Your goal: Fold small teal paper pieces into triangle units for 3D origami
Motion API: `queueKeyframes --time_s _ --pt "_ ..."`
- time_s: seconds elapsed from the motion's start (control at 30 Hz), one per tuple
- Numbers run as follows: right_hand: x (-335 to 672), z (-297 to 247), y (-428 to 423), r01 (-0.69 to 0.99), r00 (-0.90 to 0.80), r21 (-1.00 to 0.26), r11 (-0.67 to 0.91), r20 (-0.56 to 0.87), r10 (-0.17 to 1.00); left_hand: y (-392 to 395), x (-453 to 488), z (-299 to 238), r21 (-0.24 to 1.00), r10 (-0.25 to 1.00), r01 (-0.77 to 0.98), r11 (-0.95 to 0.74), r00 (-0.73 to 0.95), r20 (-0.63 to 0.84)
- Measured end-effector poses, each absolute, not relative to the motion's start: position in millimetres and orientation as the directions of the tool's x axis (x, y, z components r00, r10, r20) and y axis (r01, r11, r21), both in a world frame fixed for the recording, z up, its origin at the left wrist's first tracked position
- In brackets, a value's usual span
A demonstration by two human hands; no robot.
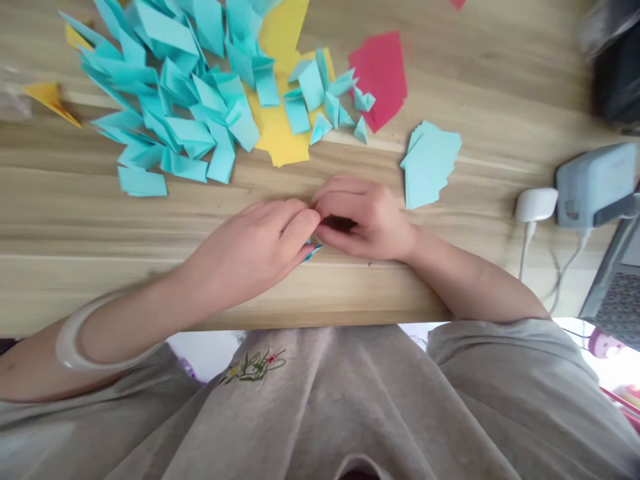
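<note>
Blue and small, the paper piece point(313, 251) is peeking out under the left hand point(255, 250) on the table point(100, 227). Both hands are pinching it, with the right hand point(367, 220) pushing from 3 o'clock, likely to press the fold flat. Folded pieces point(170, 100) are lying at 11 o'clock.

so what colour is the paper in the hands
Light blue: the paper peeks out under the left hand, head view.

Both hands point(260, 243) on teal paper point(313, 251)

Mostly hidden under left hand point(260, 247): teal paper point(313, 251) (only tip shows).
</note>
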State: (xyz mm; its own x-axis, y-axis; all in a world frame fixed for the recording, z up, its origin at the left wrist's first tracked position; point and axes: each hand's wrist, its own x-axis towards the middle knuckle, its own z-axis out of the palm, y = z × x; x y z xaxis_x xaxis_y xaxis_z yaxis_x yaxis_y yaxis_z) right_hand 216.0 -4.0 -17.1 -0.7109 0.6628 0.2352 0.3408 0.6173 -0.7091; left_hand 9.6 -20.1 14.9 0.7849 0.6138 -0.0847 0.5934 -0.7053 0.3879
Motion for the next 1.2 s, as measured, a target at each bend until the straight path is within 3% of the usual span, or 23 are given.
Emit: queueKeyframes --time_s 0.37,1.2 --pt "215.1 -21.6 -4.0 0.307 -0.702 -0.711 0.632 0.279 0.655 -21.8 8.5 14.2 0.298 0.590 0.562 -0.772 0.808 0.004" --pt "215.4 -23.2 -3.8 0.288 -0.697 -0.726 0.624 0.287 0.656 -21.6 9.2 16.9 0.276 0.577 0.546 -0.791 0.815 0.044"
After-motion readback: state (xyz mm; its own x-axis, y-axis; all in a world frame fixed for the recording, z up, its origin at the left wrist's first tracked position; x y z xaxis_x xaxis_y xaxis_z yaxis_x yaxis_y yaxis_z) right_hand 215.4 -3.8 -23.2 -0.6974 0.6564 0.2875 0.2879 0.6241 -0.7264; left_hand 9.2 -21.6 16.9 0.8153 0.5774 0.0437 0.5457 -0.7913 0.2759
